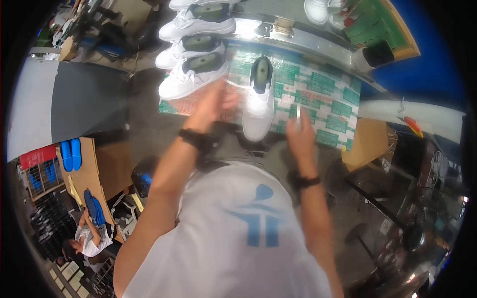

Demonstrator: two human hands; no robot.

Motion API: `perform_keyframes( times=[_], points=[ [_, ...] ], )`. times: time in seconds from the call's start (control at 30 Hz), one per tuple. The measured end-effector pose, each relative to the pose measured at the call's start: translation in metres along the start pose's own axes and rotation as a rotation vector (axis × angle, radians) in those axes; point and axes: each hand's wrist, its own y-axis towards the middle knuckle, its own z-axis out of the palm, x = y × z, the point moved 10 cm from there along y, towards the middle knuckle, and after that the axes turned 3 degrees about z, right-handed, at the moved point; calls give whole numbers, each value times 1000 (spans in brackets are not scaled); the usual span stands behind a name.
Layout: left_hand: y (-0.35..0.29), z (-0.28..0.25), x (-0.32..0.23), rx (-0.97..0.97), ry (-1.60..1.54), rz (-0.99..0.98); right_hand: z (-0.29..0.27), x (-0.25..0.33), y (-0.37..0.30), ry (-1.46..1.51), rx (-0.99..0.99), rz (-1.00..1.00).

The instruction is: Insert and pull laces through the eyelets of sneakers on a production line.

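Observation:
A white lace-up shoe [258, 109] with a dark lining stands on a work surface covered in green and white printed sheet [328, 107], its toe toward me. From its left side a white lace [237, 84] runs out toward my left hand [222, 102]. Motion smears that hand's fingers, so whether they grip the lace cannot be made out. To the right of the shoe, my right hand [301, 136] is closed around a slim, pale, upright piece [298, 111] whose kind is unclear. Neither hand appears to touch the shoe's body.
Several more white shoes [194, 77] are lined up at the left end of the surface. A metal rail [298, 39] runs behind it, with more white shoes [316, 11] beyond. A cardboard box [365, 144] stands at right. Another person [94, 243] works at far left.

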Motion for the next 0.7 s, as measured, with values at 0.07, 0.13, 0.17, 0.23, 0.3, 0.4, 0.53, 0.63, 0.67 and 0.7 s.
perform_keyframes(
  times=[0.07, 0.13, 0.17, 0.23, 0.3, 0.4, 0.53, 0.63, 0.67, 0.7],
  points=[
    [4, -33, -11, -55, -120, -16, 9, 32, -39, 110, 170, -32],
    [-9, -38, -44, -77, 491, 67, 17, 74, -55, 41, 182, -202],
    [-14, -27, -51, -76, 486, 66, 25, 103, -60, -17, 196, -393],
    [-26, 43, -84, 133, 806, 521, 39, 131, -54, -113, 145, -512],
    [-25, 86, -96, 212, 858, 697, 53, 146, -42, -205, 97, -635],
    [6, 95, -73, 328, 995, 541, 59, 147, -33, -308, 166, -647],
    [-52, 106, -68, 224, 857, 907, 23, 116, -36, -180, 101, -437],
    [-44, 99, -64, 107, 844, 839, 28, 106, -39, -66, 198, -338],
    [-41, 97, -63, 89, 833, 862, 28, 109, -38, -73, 199, -334],
    [-39, 95, -60, 93, 828, 858, 30, 111, -38, -54, 235, -320]
  ],
)
